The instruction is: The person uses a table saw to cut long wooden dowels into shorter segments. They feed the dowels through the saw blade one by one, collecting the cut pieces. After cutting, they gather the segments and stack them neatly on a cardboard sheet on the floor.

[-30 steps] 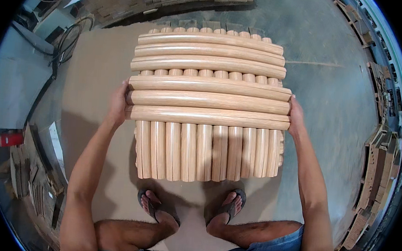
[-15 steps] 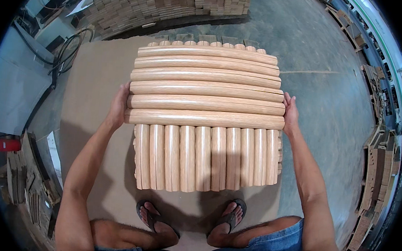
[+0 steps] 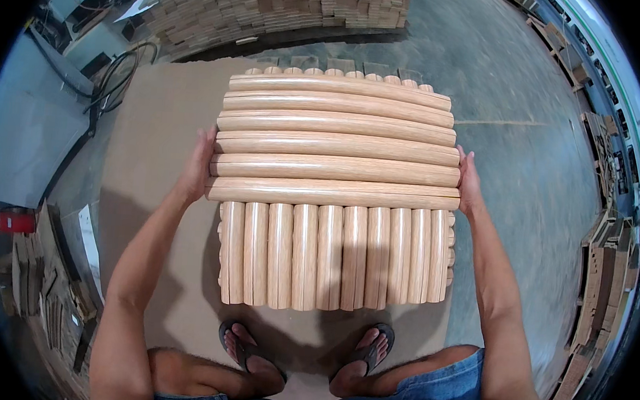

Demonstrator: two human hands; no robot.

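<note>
- Six crosswise wooden rods (image 3: 338, 146), pale and glossy, are laid side by side from 9 to 3 o'clock on top of a stack, in the middle of the view.
- Beneath them, ten lengthwise wooden rods (image 3: 316, 262) are left exposed toward 6 o'clock; their far ends are seen just past the top layer at 12 o'clock. A shadow is cast over several near the middle.
- The left hand (image 3: 199, 165) is placed at 9 o'clock, against the ends of the nearer crosswise rods. Its fingers are extended away from the body; whether anything is pinched cannot be told.
- The right hand (image 3: 469, 183) is placed at 3 o'clock, beside the opposite ends. Its fingers are held straight and slightly spread, curled around nothing.
- The stack is set on a brown sheet (image 3: 145, 123), which is spread over the grey-green floor (image 3: 519, 183).
- At 6 o'clock, two sandalled feet (image 3: 253, 353) are planted near the stack, below denim shorts (image 3: 433, 390).
- Toward 12 o'clock, a long pile of boards (image 3: 295, 15) is stacked.
- Dark hoses (image 3: 122, 78) are looped at 10 o'clock; wood scraps (image 3: 50, 293) are heaped at 8 o'clock, beside a red object (image 3: 17, 220).
- Wooden pieces (image 3: 601, 283) are piled along the rim at 3 o'clock.
</note>
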